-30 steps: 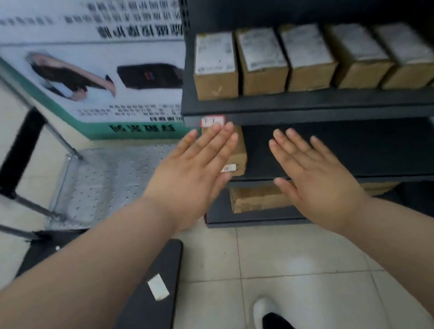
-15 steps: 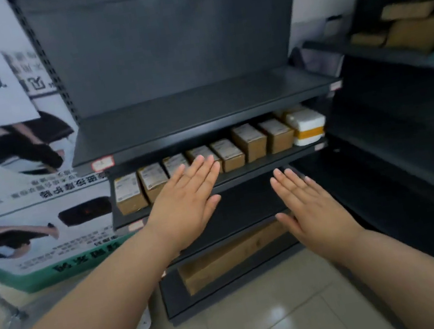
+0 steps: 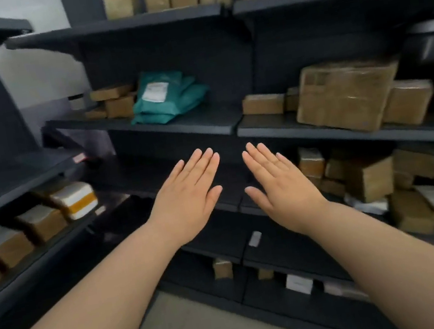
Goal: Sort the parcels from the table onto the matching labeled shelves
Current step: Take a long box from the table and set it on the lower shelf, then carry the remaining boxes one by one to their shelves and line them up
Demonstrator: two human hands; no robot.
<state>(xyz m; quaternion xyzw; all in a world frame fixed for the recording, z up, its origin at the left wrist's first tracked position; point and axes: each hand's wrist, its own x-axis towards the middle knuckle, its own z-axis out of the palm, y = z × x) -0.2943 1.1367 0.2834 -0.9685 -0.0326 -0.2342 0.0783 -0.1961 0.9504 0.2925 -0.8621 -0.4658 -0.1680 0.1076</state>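
— Well, what's hard to read?
— Shelf tags (image 3: 254, 238) are blurred, and the left row of boxes (image 3: 40, 220) is cut off.
— Hands?
— Two. Left hand (image 3: 186, 194) and right hand (image 3: 281, 185) are flat, fingers straight, empty. Teal mailer bags (image 3: 168, 98) lie above-left, one large cardboard box (image 3: 341, 96) above-right, both well beyond reach.

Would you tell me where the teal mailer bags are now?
In the head view, the teal mailer bags lie upper left on a dark shelf, just right of small cardboard boxes.
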